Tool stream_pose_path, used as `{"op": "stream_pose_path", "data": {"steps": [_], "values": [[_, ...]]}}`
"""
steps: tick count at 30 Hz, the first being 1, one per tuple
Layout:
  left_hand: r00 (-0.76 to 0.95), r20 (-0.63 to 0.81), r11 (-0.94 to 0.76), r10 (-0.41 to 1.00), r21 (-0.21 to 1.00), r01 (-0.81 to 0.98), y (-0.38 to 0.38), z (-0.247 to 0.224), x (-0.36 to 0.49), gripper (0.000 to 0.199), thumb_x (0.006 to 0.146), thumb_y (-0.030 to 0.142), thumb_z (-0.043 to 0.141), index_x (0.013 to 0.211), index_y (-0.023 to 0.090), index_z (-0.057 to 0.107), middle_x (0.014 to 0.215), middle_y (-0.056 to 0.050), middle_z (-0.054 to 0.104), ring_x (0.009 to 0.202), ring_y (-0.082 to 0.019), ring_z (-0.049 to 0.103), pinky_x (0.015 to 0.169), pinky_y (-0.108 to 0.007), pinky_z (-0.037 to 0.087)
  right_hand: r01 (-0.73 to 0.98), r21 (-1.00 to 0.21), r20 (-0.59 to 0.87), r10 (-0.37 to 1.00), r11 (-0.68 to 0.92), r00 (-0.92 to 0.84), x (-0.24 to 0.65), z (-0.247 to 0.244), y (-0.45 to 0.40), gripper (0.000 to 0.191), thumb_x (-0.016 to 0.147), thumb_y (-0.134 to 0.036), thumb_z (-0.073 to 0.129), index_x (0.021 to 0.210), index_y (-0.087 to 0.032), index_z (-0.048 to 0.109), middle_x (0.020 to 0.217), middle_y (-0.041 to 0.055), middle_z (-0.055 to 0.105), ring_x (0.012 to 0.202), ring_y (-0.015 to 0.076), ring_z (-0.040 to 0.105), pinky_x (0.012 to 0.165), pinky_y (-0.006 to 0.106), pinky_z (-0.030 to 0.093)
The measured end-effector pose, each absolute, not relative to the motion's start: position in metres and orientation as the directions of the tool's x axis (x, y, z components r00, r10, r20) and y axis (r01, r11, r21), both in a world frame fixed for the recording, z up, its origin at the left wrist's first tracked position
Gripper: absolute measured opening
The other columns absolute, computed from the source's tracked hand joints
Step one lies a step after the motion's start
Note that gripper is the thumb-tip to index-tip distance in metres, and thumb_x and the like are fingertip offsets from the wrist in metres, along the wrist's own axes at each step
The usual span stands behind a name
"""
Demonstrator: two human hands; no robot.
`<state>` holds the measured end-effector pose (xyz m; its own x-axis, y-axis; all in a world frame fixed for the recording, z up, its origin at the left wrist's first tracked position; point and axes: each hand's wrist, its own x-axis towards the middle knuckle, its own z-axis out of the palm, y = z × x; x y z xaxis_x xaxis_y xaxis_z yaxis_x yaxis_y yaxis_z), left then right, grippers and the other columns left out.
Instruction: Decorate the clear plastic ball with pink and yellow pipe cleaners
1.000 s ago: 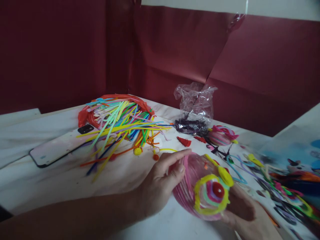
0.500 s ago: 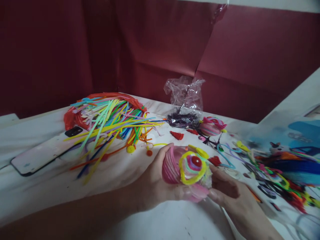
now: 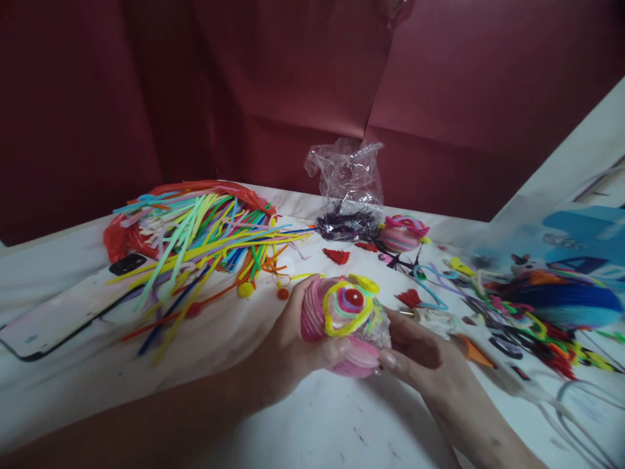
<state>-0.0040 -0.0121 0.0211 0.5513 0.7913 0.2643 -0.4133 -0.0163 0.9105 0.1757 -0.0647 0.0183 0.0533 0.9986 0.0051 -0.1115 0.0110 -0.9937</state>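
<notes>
A round pink craft piece (image 3: 315,316) sits between both hands above the white table. Its front carries a yellow-edged ring pattern with a shiny red centre (image 3: 354,298), and a yellow piece lies on top. My left hand (image 3: 293,345) wraps round its left side, thumb across the lower front. At its right lower edge, my right hand (image 3: 422,358) touches it with curved fingertips; its fingers are partly hidden behind the piece. The right side of the piece looks clear or whitish and rough.
Many coloured pipe cleaners (image 3: 209,228) and a phone (image 3: 68,303) lie at left. A clear plastic bag (image 3: 349,176) stands at the back, beside a pink striped ball (image 3: 403,233). Scissors (image 3: 505,345), a glue gun (image 3: 512,381) and a blue ball (image 3: 566,303) are at right.
The view has shifted, so the table items appear further left and slightly higher. Both hands still have the pink piece between them, and its front is tilted slightly differently.
</notes>
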Motion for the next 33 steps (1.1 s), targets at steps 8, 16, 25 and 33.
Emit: {"op": "stream_pose_path", "data": {"steps": [8, 16, 25, 33], "values": [[0.560, 0.246, 0.027, 0.791, 0.901, -0.433, -0.009, 0.013, -0.002, 0.053, 0.067, 0.022, 0.075, 0.114, 0.026, 0.050, 0.108, 0.000, 0.062, 0.101, -0.019, 0.058, 0.083, -0.028, 0.049, -0.075, -0.997, -0.001, 0.998, 0.003, 0.057, 0.175, 0.017, -0.064, 0.067, 0.063, -0.043, 0.080, 0.122, -0.020, 0.060, 0.116, 0.0134, 0.068, 0.087, 0.0252, 0.066, 0.077, 0.039, 0.053], [0.549, 0.256, 0.013, 0.796, 0.899, -0.438, -0.006, 0.004, -0.002, 0.064, 0.065, 0.019, 0.069, 0.124, 0.023, 0.044, 0.115, -0.004, 0.059, 0.109, -0.024, 0.053, 0.090, -0.034, 0.045, -0.073, -0.997, -0.018, 0.999, -0.014, 0.048, 0.173, 0.011, -0.064, 0.073, 0.062, -0.044, 0.079, 0.127, -0.019, 0.056, 0.115, 0.0144, 0.068, 0.087, 0.0255, 0.065, 0.077, 0.040, 0.051], [0.601, 0.208, 0.091, 0.772, 0.899, -0.429, -0.002, 0.009, -0.001, 0.067, 0.068, 0.025, 0.073, 0.126, 0.019, 0.042, 0.124, -0.010, 0.057, 0.116, -0.029, 0.051, 0.098, -0.042, 0.040, -0.043, -0.999, -0.018, 0.997, -0.015, 0.076, 0.175, 0.016, -0.063, 0.069, 0.063, -0.042, 0.079, 0.124, -0.018, 0.058, 0.115, 0.0132, 0.068, 0.090, 0.0253, 0.065, 0.079, 0.039, 0.051], [0.700, 0.234, 0.138, 0.674, 0.892, -0.431, 0.005, 0.012, -0.008, 0.078, 0.075, 0.034, 0.072, 0.139, 0.019, 0.031, 0.144, -0.015, 0.041, 0.133, -0.034, 0.036, 0.107, -0.046, 0.033, -0.016, -1.000, 0.000, 0.993, 0.002, 0.122, 0.180, 0.015, -0.061, 0.072, 0.061, -0.046, 0.079, 0.125, -0.019, 0.059, 0.112, 0.0134, 0.070, 0.090, 0.0260, 0.064, 0.075, 0.038, 0.051]]}}
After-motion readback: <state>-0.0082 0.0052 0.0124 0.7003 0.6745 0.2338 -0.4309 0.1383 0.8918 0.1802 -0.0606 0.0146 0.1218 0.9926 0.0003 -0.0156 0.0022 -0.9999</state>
